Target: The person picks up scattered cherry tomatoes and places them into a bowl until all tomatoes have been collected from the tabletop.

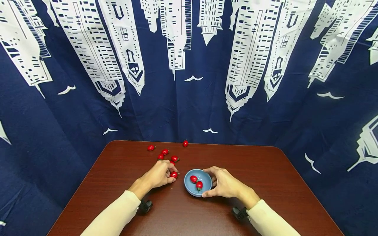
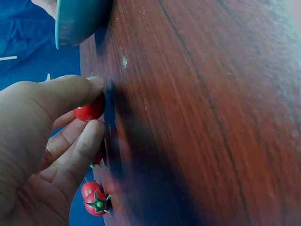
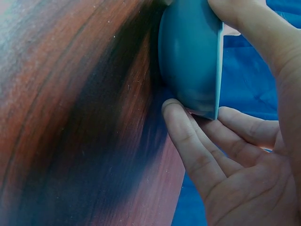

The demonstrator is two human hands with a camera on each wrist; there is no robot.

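My left hand (image 1: 160, 173) pinches a red cherry tomato (image 1: 174, 174) between thumb and fingertips, low over the table, left of a small blue bowl (image 1: 189, 189). The left wrist view shows the pinched tomato (image 2: 89, 112) between the fingertips, partly covered by them. Around the bowl's right side curves my right hand (image 1: 228, 183), thumb at the near rim and fingers along the far side. In the right wrist view the bowl (image 3: 190, 56) stands upright on the table between thumb and fingers. Two cherry tomatoes (image 1: 193, 179) lie inside the bowl.
Several loose cherry tomatoes (image 1: 165, 151) are scattered beyond my left hand, one of them partly hidden behind its fingers. Another tomato (image 1: 185, 143) lies near the far edge of the brown wooden table (image 1: 251, 160). A blue cloth with white buildings (image 1: 200, 108) hangs behind.
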